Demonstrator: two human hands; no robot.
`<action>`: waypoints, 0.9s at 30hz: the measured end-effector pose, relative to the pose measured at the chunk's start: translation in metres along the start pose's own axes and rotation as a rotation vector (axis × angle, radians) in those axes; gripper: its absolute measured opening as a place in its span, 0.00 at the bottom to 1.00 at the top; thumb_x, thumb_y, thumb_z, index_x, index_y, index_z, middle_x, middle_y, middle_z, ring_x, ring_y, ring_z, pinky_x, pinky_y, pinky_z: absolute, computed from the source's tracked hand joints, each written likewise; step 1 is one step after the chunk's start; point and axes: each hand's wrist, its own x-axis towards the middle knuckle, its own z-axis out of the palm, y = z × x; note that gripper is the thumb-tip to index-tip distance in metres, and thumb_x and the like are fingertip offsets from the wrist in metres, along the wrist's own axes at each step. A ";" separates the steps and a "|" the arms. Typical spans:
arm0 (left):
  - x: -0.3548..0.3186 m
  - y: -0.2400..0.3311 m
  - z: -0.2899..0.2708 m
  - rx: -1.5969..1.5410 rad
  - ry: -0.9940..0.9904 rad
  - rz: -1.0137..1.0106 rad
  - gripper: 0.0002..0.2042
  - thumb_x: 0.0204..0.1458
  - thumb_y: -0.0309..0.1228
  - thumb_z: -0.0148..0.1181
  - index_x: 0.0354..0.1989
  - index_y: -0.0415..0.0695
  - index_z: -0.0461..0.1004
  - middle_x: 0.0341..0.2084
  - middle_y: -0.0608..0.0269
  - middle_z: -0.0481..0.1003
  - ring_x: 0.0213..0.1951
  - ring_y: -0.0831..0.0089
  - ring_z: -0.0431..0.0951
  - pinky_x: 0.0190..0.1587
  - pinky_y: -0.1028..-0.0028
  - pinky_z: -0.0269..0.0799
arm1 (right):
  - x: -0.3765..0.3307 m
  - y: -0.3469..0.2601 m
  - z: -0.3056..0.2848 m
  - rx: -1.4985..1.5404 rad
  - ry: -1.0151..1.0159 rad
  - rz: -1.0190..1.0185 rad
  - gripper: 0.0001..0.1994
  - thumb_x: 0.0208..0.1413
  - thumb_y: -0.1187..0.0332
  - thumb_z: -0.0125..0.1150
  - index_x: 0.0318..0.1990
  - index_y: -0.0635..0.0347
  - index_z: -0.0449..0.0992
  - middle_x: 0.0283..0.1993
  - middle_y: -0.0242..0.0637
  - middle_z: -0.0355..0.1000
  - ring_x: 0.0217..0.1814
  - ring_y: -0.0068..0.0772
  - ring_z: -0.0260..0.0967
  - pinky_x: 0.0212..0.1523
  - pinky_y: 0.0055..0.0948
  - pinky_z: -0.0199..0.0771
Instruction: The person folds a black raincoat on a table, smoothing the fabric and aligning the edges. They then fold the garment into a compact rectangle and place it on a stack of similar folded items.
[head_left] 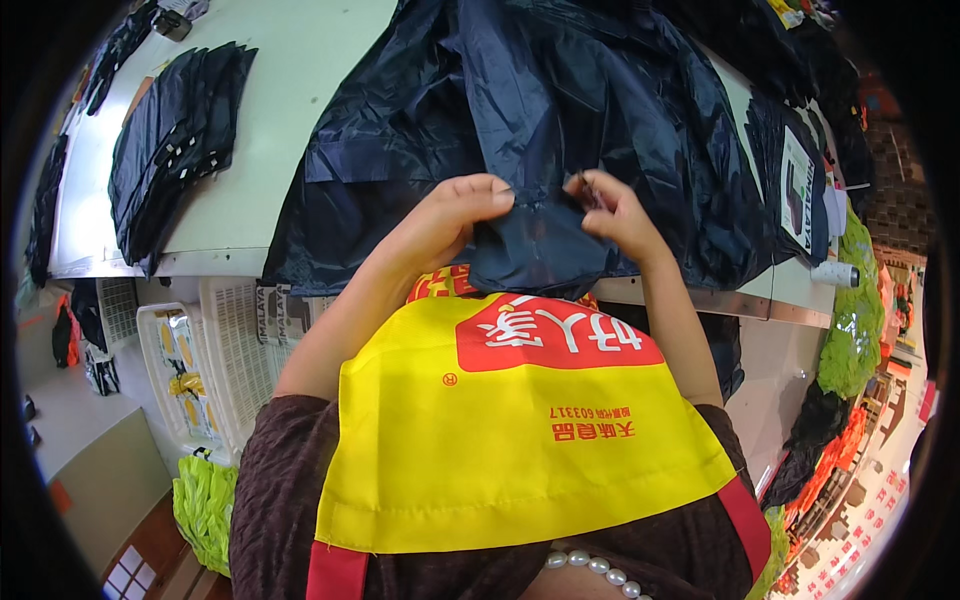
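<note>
Spread over the table edge in front of me is a thin, shiny navy garment, wrinkled and hanging toward my lap. My left hand is closed, its thumb and fingers pinching the cloth beside a seam. Just across that seam, my right hand is curled round a small, dark, slim tool, which looks like thread snips but is blurred. The right fingertips sit close over the cloth; whether they touch it I cannot tell.
Stacked dark folded pieces lie on the pale table at left. A dark packaged stack and a thread spool are at right. White plastic baskets stand below left. Lime-green cloth hangs at far right.
</note>
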 end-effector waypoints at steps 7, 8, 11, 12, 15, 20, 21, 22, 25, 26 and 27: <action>-0.014 0.010 0.005 0.362 0.021 0.037 0.19 0.40 0.28 0.70 0.41 0.37 0.73 0.31 0.61 0.77 0.34 0.77 0.77 0.44 0.79 0.73 | -0.007 -0.013 0.024 -0.226 0.161 -0.191 0.10 0.43 0.71 0.69 0.31 0.60 0.71 0.24 0.23 0.61 0.26 0.14 0.56 0.27 0.14 0.57; -0.015 0.013 0.011 0.462 0.088 0.064 0.19 0.38 0.29 0.71 0.40 0.38 0.74 0.30 0.62 0.76 0.33 0.78 0.77 0.42 0.80 0.73 | -0.006 -0.018 0.030 -0.250 0.174 -0.192 0.10 0.43 0.71 0.68 0.30 0.61 0.71 0.24 0.24 0.62 0.26 0.14 0.56 0.27 0.15 0.57; -0.013 0.010 0.023 0.713 0.337 0.251 0.14 0.37 0.29 0.71 0.31 0.40 0.75 0.26 0.66 0.74 0.28 0.81 0.75 0.36 0.83 0.70 | -0.006 -0.031 0.041 -0.329 0.184 -0.184 0.09 0.45 0.71 0.68 0.30 0.62 0.72 0.24 0.26 0.64 0.26 0.15 0.57 0.28 0.16 0.58; -0.012 0.005 0.022 0.703 0.398 0.393 0.10 0.44 0.32 0.67 0.28 0.40 0.75 0.22 0.67 0.73 0.25 0.82 0.72 0.31 0.83 0.67 | -0.007 -0.035 0.044 -0.358 0.169 -0.175 0.09 0.45 0.71 0.68 0.30 0.62 0.72 0.24 0.27 0.64 0.27 0.15 0.58 0.28 0.16 0.59; -0.002 0.010 0.003 0.053 0.678 0.366 0.14 0.56 0.38 0.50 0.26 0.41 0.73 0.17 0.68 0.69 0.21 0.81 0.67 0.24 0.80 0.61 | -0.006 -0.037 0.054 -0.313 0.202 -0.183 0.09 0.47 0.70 0.67 0.30 0.63 0.72 0.25 0.28 0.66 0.27 0.16 0.59 0.29 0.17 0.60; -0.014 -0.003 -0.034 -0.173 0.428 0.284 0.15 0.58 0.42 0.49 0.42 0.42 0.69 0.29 0.60 0.74 0.32 0.74 0.73 0.36 0.77 0.68 | -0.005 -0.031 0.060 -0.246 0.253 -0.178 0.08 0.50 0.69 0.64 0.31 0.63 0.73 0.24 0.27 0.65 0.26 0.15 0.58 0.29 0.16 0.60; -0.020 -0.005 -0.033 -0.170 0.378 0.247 0.17 0.58 0.43 0.51 0.45 0.42 0.69 0.34 0.58 0.75 0.36 0.73 0.75 0.40 0.77 0.69 | -0.004 -0.029 0.059 -0.259 0.270 -0.189 0.08 0.50 0.69 0.64 0.31 0.63 0.73 0.24 0.27 0.64 0.26 0.15 0.58 0.29 0.16 0.60; -0.026 -0.008 -0.034 -0.103 0.276 0.251 0.19 0.56 0.42 0.53 0.49 0.41 0.67 0.40 0.56 0.73 0.42 0.71 0.72 0.45 0.75 0.67 | -0.004 -0.028 0.058 -0.272 0.284 -0.201 0.08 0.50 0.69 0.64 0.31 0.63 0.73 0.24 0.26 0.64 0.26 0.15 0.57 0.29 0.16 0.59; -0.042 -0.013 -0.043 0.254 0.033 0.234 0.38 0.42 0.35 0.68 0.62 0.39 0.57 0.58 0.52 0.60 0.62 0.65 0.57 0.62 0.68 0.54 | -0.002 -0.023 0.061 -0.290 0.360 -0.222 0.08 0.51 0.69 0.64 0.30 0.63 0.72 0.24 0.25 0.63 0.26 0.14 0.56 0.28 0.15 0.59; -0.048 -0.014 -0.040 0.264 -0.055 0.246 0.42 0.34 0.31 0.73 0.61 0.39 0.58 0.59 0.54 0.59 0.63 0.64 0.55 0.63 0.67 0.52 | -0.001 -0.023 0.061 -0.295 0.391 -0.228 0.08 0.51 0.69 0.64 0.30 0.63 0.72 0.23 0.25 0.63 0.26 0.13 0.56 0.28 0.15 0.58; -0.053 -0.015 -0.034 0.467 0.016 0.197 0.43 0.33 0.31 0.74 0.61 0.39 0.57 0.58 0.53 0.60 0.63 0.64 0.57 0.62 0.67 0.53 | 0.000 -0.025 0.064 -0.270 0.417 -0.219 0.08 0.51 0.68 0.64 0.30 0.62 0.71 0.24 0.25 0.63 0.26 0.13 0.55 0.28 0.15 0.58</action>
